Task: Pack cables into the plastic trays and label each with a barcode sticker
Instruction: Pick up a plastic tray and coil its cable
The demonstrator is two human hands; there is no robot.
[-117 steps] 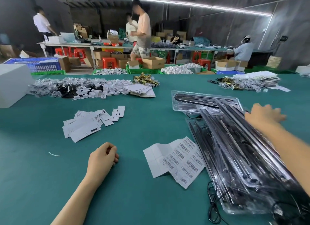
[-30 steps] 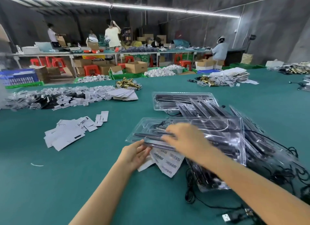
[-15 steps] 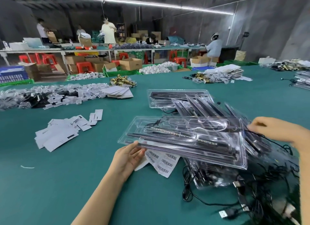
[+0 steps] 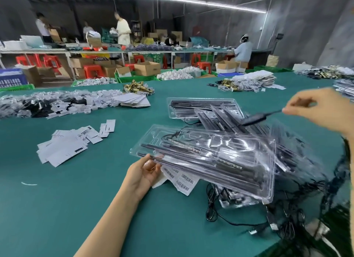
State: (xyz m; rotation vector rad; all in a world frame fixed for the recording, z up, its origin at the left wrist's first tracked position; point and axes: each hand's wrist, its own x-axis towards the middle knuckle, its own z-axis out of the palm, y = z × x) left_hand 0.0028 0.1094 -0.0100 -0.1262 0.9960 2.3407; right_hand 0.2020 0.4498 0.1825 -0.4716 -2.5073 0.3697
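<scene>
Plastic tray [image 4: 226,157], clear and oblong, was raised off the green table [image 4: 57,209] at centre frame, long axis running from its near-left corner toward the right, lying roughly flat with the right end a little lower; dark strips inside ran along the same axis. Going left to right: a loose pile of white cards [image 4: 63,147] lay well apart from the tray on the left. The left hand [image 4: 143,172] gripped the tray's near-left corner, thumb on top of the rim and fingers curled beneath. Just beside that hand, partly under the tray, lay a barcode sticker sheet [image 4: 183,180] flat on the table. Beneath and behind the held tray sat a stack of trays [image 4: 203,107], the far one with its long axis left to right and others fanned at angles. Black cables [image 4: 212,209] looped on the table below the tray's right end and tangled further right. Above the stack, a black cable with an inline module [image 4: 254,119] hung in the air, its axis slanting up toward the right. The right hand [image 4: 321,111] pinched that cable's upper end between thumb and forefinger, remaining fingers curled, hand held well above the table. Hand edges were motion-blurred.
</scene>
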